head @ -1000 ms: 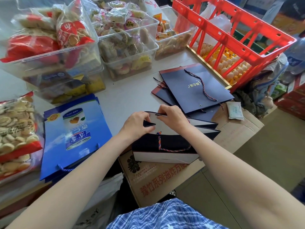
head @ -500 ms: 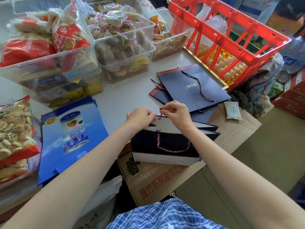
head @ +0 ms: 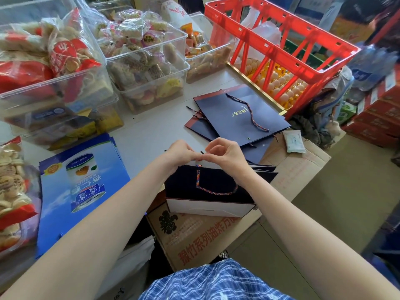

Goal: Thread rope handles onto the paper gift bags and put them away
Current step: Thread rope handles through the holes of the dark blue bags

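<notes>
Left hand (head: 179, 153): fingers curled, fingertips pinching at the top edge of the dark gift bag, meeting the right fingertips.
Right hand (head: 227, 155): thumb and forefinger pinched on a rope end at the bag's rim, other fingers arched above.
Dark gift bag (head: 207, 187): lying folded on a cardboard box (head: 216, 237) at the worktop's near edge, pale base flap toward the camera.
Rope handle (head: 214, 190): red-blue twist, looped in a U across the bag's face.
Finished bags (head: 240, 115): navy, stacked flat on the worktop (head: 151, 128) just beyond the hands, twisted rope lying across the top one.
Blue printed bags (head: 80, 187): flat pile on the left.
Red crate (head: 279, 50): far right.
Snack tubs (head: 142, 61): clear, along the back.
</notes>
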A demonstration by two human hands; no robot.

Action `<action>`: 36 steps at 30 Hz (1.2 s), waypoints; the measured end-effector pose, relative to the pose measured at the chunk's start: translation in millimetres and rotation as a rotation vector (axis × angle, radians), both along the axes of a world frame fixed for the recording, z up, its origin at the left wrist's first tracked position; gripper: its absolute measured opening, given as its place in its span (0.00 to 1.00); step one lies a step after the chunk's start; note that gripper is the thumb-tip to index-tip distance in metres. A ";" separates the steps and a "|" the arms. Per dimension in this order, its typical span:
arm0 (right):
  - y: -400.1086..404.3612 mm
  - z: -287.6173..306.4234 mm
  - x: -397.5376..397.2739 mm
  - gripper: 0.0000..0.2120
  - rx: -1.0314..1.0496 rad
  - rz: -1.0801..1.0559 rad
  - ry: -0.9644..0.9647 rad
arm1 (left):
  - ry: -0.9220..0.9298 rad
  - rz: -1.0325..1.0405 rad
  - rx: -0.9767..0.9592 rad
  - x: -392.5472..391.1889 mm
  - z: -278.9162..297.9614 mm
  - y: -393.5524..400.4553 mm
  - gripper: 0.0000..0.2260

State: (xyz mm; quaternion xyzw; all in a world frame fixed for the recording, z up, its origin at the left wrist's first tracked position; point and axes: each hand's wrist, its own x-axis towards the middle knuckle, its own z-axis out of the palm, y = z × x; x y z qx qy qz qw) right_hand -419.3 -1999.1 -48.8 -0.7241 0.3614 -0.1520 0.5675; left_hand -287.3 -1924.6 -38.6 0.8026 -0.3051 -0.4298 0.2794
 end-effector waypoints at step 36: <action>-5.0 1.6 11.5 0.06 -0.096 0.032 0.186 | -0.236 -0.192 -0.186 0.5 -10.9 15.4 0.08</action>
